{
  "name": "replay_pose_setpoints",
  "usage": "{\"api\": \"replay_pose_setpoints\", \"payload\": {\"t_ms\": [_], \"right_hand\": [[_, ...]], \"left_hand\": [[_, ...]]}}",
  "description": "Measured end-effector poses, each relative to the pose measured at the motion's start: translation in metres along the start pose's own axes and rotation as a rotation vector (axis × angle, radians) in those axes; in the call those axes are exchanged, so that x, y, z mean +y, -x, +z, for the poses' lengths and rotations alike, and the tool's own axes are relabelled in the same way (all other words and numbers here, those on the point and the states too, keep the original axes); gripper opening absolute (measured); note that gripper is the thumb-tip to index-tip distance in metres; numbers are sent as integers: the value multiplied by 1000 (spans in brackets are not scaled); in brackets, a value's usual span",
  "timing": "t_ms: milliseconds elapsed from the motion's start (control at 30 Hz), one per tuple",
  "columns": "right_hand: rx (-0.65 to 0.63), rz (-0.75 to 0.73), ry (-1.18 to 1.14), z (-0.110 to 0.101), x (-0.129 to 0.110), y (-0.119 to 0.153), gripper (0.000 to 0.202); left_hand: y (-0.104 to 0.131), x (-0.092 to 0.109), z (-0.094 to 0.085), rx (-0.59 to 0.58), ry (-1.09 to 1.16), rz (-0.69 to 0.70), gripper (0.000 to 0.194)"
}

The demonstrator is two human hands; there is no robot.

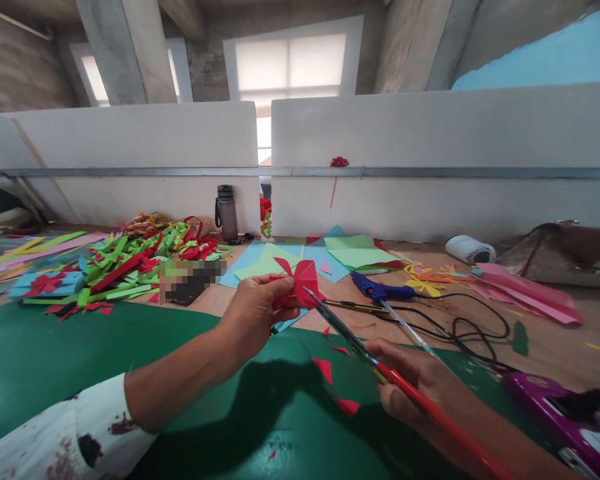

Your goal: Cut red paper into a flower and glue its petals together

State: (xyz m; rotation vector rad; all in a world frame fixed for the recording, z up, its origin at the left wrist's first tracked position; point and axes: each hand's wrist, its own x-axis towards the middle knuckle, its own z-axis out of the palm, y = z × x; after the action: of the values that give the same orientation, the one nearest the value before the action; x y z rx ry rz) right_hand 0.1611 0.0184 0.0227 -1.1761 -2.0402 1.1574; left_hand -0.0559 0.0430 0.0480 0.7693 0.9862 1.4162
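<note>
Red paper (307, 275), cut into petal-like flaps, is pinched between the thumb and fingers of the left hand (260, 300), sticking out just past the fingertips on their right side. The right hand (415, 367) is closed around a pair of scissors (339, 330) with a red handle, and their tip overlaps the lower front of the paper; whether the blades are parted is hard to tell.

Both hands are above a green surface (190, 400), where a few red scraps (323, 369) lie below the scissors. Beyond it runs a brown tabletop (555, 353). Blue and green paper sheets (363, 251) lie behind the left hand, with a blue glue gun (380, 290) to their right. Farther right are yellow cut-outs (425, 285), pink paper (530, 293), a white roll (467, 248) and a brown bag (575, 253); a purple power strip (540, 403) is at the lower right. On the left, a heap of green and red strips (125, 263) is near a black phone (193, 287), partly blurred, and a dark bottle (227, 213).

White panels (445, 133) stand along the back, 1 bearing a red bow (339, 161). Behind them are concrete columns (147, 53) and a bright window (290, 60).
</note>
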Motion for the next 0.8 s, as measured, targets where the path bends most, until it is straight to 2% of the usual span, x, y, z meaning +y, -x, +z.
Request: {"api": "replay_pose_setpoints", "payload": {"t_ms": [200, 367, 533, 667, 800], "right_hand": [[-104, -89, 38, -5, 13, -3, 58], [-38, -115, 100, -5, 21, -3, 40], [-59, -112, 85, -6, 27, -4, 43], [-88, -110, 167, -7, 31, -6, 39], [-48, -112, 199, -6, 32, -8, 35]], "left_hand": [[0, 0, 0, 13, -7, 1, 7], [2, 2, 1, 8, -5, 10, 6], [3, 5, 2, 15, 1, 17, 6], [2, 4, 1, 9, -8, 24, 3], [1, 3, 0, -4, -7, 34, 3]]}}
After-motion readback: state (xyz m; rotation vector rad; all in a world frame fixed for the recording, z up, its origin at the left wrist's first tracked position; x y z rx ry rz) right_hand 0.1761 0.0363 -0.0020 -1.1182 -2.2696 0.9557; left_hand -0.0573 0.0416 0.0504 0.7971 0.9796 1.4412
